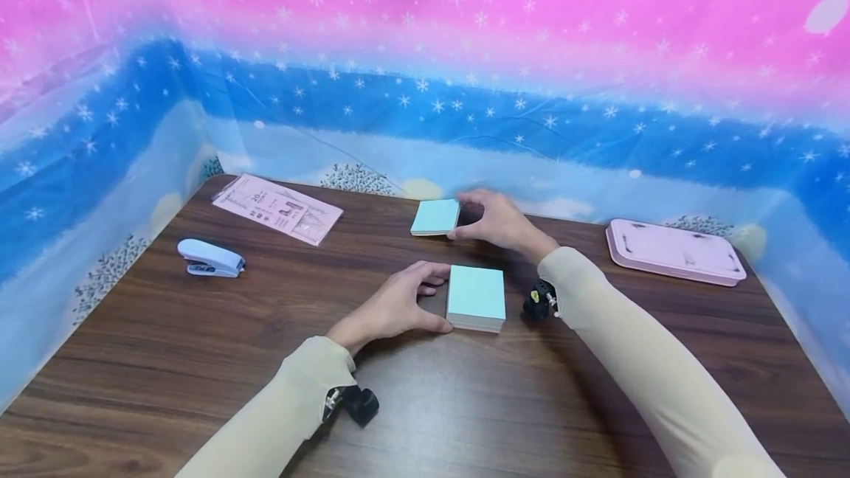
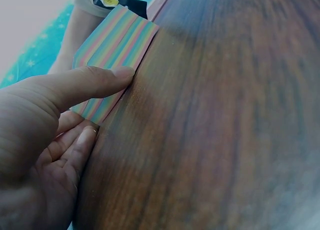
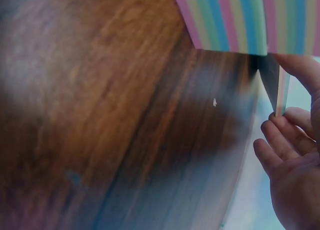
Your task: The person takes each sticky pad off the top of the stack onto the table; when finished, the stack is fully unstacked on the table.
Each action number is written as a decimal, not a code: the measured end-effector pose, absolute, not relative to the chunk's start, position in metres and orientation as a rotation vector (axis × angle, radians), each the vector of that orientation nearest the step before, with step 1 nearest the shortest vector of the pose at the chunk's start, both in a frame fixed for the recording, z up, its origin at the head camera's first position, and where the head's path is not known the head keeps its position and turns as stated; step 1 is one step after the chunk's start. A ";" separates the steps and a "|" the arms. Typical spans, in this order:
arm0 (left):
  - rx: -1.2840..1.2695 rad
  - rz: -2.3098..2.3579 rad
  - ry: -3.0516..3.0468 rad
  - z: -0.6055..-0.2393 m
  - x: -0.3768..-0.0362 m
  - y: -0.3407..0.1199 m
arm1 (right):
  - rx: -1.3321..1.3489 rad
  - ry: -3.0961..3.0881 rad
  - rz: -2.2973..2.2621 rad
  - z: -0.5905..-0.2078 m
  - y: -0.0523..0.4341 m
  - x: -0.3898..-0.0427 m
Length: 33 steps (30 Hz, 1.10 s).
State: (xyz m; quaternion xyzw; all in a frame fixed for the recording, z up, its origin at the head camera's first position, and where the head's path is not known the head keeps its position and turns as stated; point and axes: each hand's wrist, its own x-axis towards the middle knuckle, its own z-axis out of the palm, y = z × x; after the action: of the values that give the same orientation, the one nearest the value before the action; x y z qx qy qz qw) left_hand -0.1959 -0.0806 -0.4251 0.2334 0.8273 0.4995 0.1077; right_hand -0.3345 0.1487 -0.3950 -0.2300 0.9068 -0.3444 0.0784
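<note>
A thick stack of sticky notes (image 1: 476, 293) with a mint top and rainbow-striped sides lies mid-table. My left hand (image 1: 397, 302) grips its left end, thumb at the near corner and index finger at the far one; the thumb crosses the striped side (image 2: 107, 47) in the left wrist view. Farther back is a thinner mint sticky note pad (image 1: 434, 217). My right hand (image 1: 499, 221) holds this pad by its right side, thumb in front and fingers behind. In the right wrist view the thin pad (image 3: 282, 92) shows edge-on between thumb and fingers, partly hidden by the thick stack.
A pale blue stapler (image 1: 211, 258) sits on the left of the wooden table (image 1: 265, 360). Behind it lies a pink printed packet (image 1: 279, 209). A pink flat case (image 1: 676, 251) is at the back right. Patterned cloth (image 1: 425, 109) hangs around the table's back and sides.
</note>
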 end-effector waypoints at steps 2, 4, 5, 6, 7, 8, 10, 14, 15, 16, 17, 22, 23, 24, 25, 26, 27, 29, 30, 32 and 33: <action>0.688 1.471 2.434 -0.425 -0.196 -0.081 | -0.697 2.722 -0.981 -0.396 0.146 -0.335; 0.689 1.470 2.438 -0.425 -0.196 -0.081 | -0.702 2.724 -0.948 -0.396 0.143 -0.335; 0.688 1.469 2.438 -0.425 -0.196 -0.080 | -0.706 2.728 -0.930 -0.397 0.141 -0.335; 0.688 1.468 2.439 -0.425 -0.196 -0.080 | -0.712 2.729 -0.914 -0.397 0.140 -0.335; 0.690 1.470 2.440 -0.426 -0.196 -0.080 | -0.712 2.729 -0.905 -0.397 0.139 -0.334; 0.692 1.471 2.441 -0.426 -0.196 -0.080 | -0.714 2.729 -0.894 -0.397 0.138 -0.334; 0.692 1.472 2.442 -0.427 -0.197 -0.079 | -0.725 2.735 -0.862 -0.398 0.137 -0.333; 0.703 1.468 2.440 -0.426 -0.198 -0.078 | -0.740 2.748 -0.822 -0.400 0.136 -0.332; 0.703 1.463 2.442 -0.426 -0.198 -0.078 | -0.745 2.752 -0.813 -0.400 0.135 -0.332; 0.705 1.461 2.442 -0.426 -0.198 -0.078 | -0.748 2.755 -0.805 -0.400 0.135 -0.332; 0.707 1.460 2.442 -0.425 -0.198 -0.078 | -0.751 2.759 -0.800 -0.400 0.134 -0.332; 0.700 1.457 2.443 -0.426 -0.199 -0.081 | -0.765 2.774 -0.770 -0.400 0.127 -0.334; 0.694 1.455 2.441 -0.426 -0.199 -0.081 | -0.767 2.777 -0.765 -0.401 0.126 -0.334; 0.692 1.455 2.438 -0.426 -0.199 -0.081 | -0.765 2.777 -0.763 -0.401 0.125 -0.333; 0.690 1.456 2.435 -0.426 -0.199 -0.081 | -0.764 2.774 -0.763 -0.401 0.125 -0.333; 0.688 1.457 2.433 -0.427 -0.198 -0.082 | -0.760 2.769 -0.766 -0.400 0.125 -0.332; 0.686 1.457 2.433 -0.427 -0.198 -0.082 | -0.752 2.762 -0.776 -0.400 0.125 -0.332; 0.687 1.456 2.433 -0.427 -0.198 -0.082 | -0.730 2.748 -0.805 -0.398 0.128 -0.330; 0.688 1.456 2.435 -0.427 -0.198 -0.081 | -0.718 2.743 -0.820 -0.397 0.130 -0.329; 0.689 1.452 2.438 -0.427 -0.198 -0.081 | -0.702 2.741 -0.848 -0.394 0.135 -0.328; 0.689 1.451 2.438 -0.427 -0.198 -0.081 | -0.697 2.745 -0.860 -0.392 0.137 -0.327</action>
State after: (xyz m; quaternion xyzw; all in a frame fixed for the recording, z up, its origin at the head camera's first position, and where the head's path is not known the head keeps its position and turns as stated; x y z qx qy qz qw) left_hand -0.1984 -0.0811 -0.4267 0.2347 0.8300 0.4938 0.1106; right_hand -0.3266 0.1374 -0.3923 -0.2346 0.9236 -0.2894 0.0909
